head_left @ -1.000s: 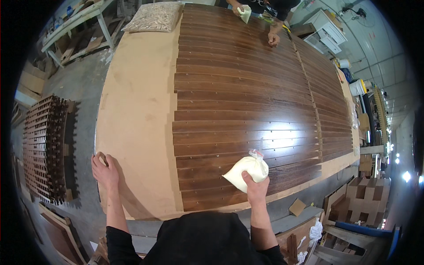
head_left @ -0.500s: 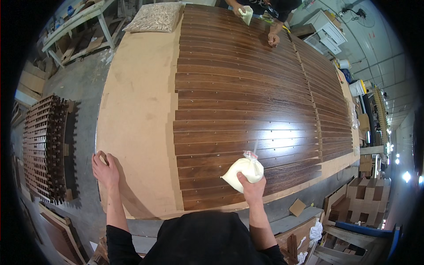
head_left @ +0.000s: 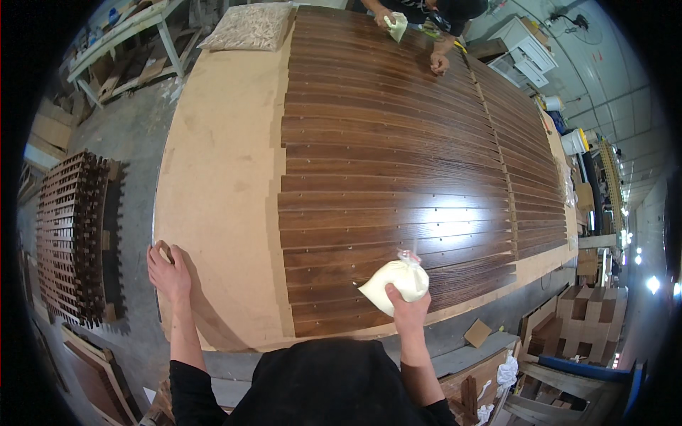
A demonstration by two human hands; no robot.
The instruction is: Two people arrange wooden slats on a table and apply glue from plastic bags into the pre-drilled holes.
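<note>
My right hand [head_left: 408, 310] is closed around a clear plastic bag of cream-coloured paste [head_left: 395, 282], probably glue. The bag is tied at the top, and its narrow tip points left, just over the near dark brown wooden slats [head_left: 348, 213]. Small holes or dots run in rows along the slats. At the left edge of the tan board tabletop [head_left: 220, 156] is my left hand [head_left: 169, 272], its fingers curled. Something brownish shows between thumb and fingers; I cannot make out what it is.
Across the table a co-worker's hand [head_left: 387, 18] holds a similar bag [head_left: 397, 27]; their other hand [head_left: 440, 64] is over the slats. A clear bag of wooden dowels [head_left: 249, 27] lies far left. Stacked slatted pieces [head_left: 71, 238] stand on the floor to the left.
My right hand and the paste bag have shifted slightly right and towards me. My left hand stays almost where it was at the table edge.
</note>
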